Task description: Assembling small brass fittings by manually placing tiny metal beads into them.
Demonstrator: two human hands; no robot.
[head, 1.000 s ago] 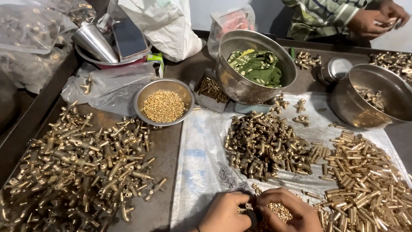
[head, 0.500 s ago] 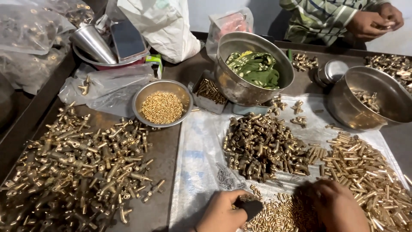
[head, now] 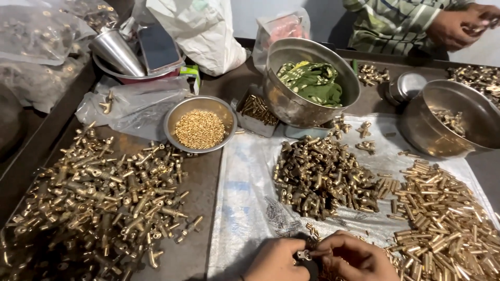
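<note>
Brass fitting, pinched between both hands

Both hands low at bottom edge of view, close together, fingertips meeting at centre. Left hand curled, knuckles up, thumb and forefinger pinched. Right hand angled inward toward left, fingers bent, tips touching left hand's fingertips. Wrists cut off by frame edge; forearms out of view.

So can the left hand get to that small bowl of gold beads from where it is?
Probably yes: the left hand sits low by the plastic sheet, and nothing tall stands between it and the small bowl.
</note>
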